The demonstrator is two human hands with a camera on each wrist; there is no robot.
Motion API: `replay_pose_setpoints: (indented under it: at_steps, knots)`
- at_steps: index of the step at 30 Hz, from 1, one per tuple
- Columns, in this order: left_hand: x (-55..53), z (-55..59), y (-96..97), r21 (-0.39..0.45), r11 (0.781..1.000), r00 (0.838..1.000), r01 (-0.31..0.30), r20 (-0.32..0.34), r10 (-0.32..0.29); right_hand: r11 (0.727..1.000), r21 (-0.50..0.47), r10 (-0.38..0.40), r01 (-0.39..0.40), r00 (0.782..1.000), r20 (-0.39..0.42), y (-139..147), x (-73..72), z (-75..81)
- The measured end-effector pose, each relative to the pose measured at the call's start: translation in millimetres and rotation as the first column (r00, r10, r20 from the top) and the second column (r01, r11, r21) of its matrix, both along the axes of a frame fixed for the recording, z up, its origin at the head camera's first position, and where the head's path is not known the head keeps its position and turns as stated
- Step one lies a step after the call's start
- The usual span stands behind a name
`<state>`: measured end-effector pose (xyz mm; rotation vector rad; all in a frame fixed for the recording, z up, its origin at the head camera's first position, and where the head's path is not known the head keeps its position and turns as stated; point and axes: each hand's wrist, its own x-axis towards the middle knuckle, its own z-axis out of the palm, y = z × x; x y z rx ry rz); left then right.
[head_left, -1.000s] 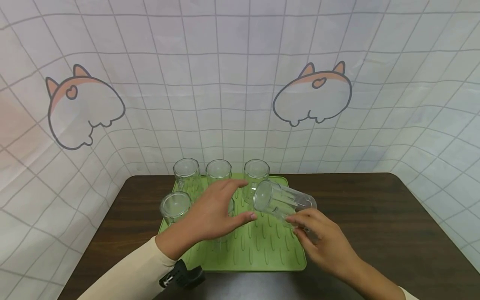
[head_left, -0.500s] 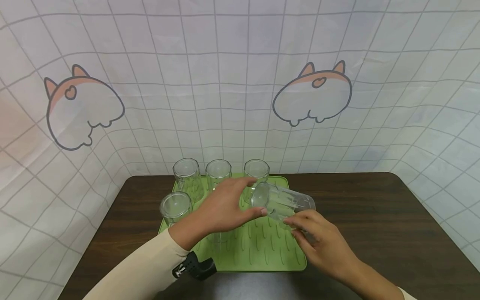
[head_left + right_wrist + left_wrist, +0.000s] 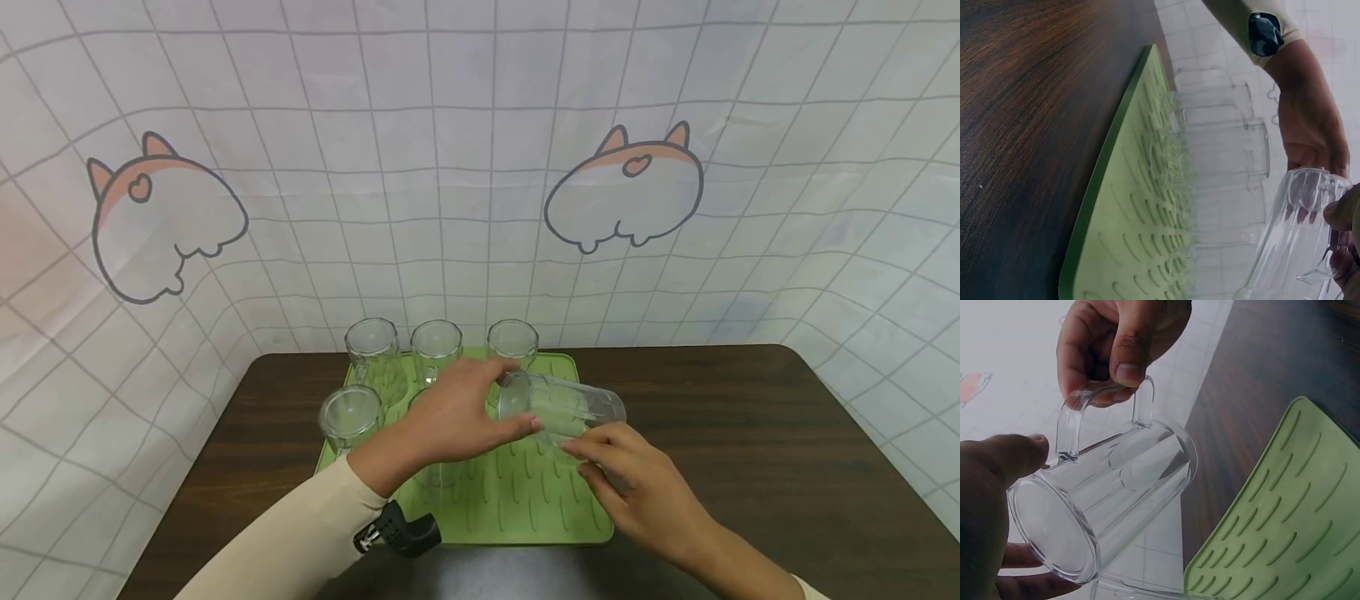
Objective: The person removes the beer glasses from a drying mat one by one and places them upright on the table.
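A clear glass mug (image 3: 577,404) is held tilted on its side above the green mat (image 3: 525,508). My right hand (image 3: 648,483) pinches its handle (image 3: 1071,428) between thumb and fingers. At the other end, my left hand (image 3: 450,412) grips the mug around its base, thumb on the near side and fingers on the far side. Looking from the right wrist, the left hand's fingers show through the glass. Several more glass mugs stand on the mat, among them a back-row mug (image 3: 512,342) and one at the front left (image 3: 351,414); another is mostly hidden behind my left hand.
The ridged mat lies on a dark wooden table (image 3: 750,450). A white grid-patterned curtain (image 3: 420,183) with cartoon dog prints closes off the back and sides. A black strapped device (image 3: 401,532) sits on the left wrist.
My left hand has moved right from beside the mug onto its base end. The mug and my right hand have shifted slightly left.
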<state>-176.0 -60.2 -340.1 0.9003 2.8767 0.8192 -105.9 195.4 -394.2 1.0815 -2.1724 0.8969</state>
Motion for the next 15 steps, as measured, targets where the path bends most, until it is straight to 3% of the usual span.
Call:
replay_pose_setpoints:
  at_steps: [4, 9, 15]
  knots:
    - [1.4, 0.2, -1.8, 0.02, 1.0, 1.0, -0.011, -0.016, 0.011, 1.0, -0.002, 0.012, -0.012, 1.0, 0.0, -1.0, -0.3, 0.9]
    - [2.3, 0.1, -4.2, 0.048, 0.999, 0.999, -0.012, -0.034, 0.014, 0.998, -0.058, 0.023, -0.027, 0.997, -0.079, -1.4, -2.5, 1.3]
    - [5.0, -1.7, -7.7, 0.091, 0.995, 0.999, -0.028, -0.025, 0.03, 0.991, -0.126, -0.061, 0.045, 0.99, -0.123, -1.3, -4.9, 0.4]
